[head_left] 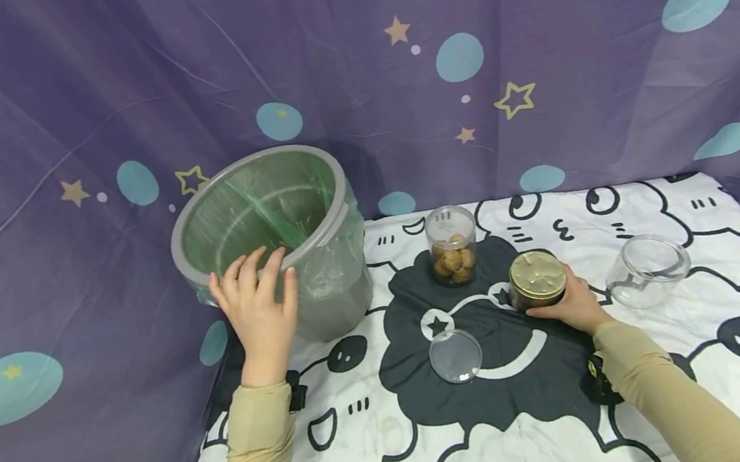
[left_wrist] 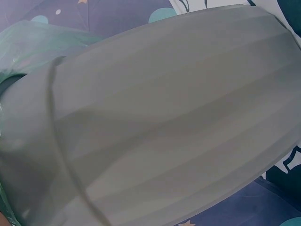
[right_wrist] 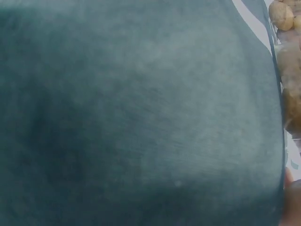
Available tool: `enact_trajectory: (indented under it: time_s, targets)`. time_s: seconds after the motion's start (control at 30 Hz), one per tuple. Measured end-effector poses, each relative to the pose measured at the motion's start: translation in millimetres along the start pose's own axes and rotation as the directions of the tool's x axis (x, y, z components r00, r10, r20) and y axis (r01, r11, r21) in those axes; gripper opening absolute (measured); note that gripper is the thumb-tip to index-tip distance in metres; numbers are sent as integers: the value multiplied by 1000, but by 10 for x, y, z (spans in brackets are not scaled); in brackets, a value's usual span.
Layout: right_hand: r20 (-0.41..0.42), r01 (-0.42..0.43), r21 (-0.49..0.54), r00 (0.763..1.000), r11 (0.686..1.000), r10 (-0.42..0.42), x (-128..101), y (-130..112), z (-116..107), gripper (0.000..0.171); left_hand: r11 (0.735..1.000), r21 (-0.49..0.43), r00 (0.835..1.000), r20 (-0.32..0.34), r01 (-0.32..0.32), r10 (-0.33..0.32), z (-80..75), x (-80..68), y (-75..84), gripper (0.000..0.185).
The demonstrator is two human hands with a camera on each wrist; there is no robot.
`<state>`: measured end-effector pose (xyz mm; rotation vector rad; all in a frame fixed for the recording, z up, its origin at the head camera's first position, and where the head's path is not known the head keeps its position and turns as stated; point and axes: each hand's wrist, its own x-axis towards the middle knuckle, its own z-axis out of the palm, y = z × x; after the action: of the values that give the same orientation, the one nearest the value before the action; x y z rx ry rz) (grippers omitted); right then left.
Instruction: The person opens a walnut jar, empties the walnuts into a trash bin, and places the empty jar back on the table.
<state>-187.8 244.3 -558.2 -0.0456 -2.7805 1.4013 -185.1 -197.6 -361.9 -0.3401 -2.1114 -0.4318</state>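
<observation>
While the right hand [head_left: 575,305] curled round the tin [head_left: 536,276] from four o'clock, gold top up | jar of brown balls [head_left: 455,260] sat at the tin's ten o'clock | left hand [head_left: 254,302], fingers spread, was farther, at the bin's [head_left: 336,303] six o'clock side

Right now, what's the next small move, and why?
Probably bring the left hand from near the bin toward the gold-topped container: the right hand grips its side, leaving the gold top uncovered for a second grip.

A homelike, curtained-off spot, the room itself unclear: a star-print curtain [head_left: 329,39] behind a cartoon-print cloth [head_left: 364,445].
</observation>
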Motion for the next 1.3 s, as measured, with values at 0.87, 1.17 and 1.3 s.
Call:
enact_trajectory:
  time_s: [0.87,1.17,1.3]
  targets:
    - [-76,125,138,990,983,-115,74,-33,68,94,1000,5,1000,5,1,-1,-9,8,15,23]
    - [-92,126,111,989,986,-116,69,-53,74,91,1000,5,1000,3,0,0,-6,-3,11,23]
    - [-89,113,114,991,987,-103,57,-73,70,88,1000,1,1000,1,0,0,1,0,12,23]
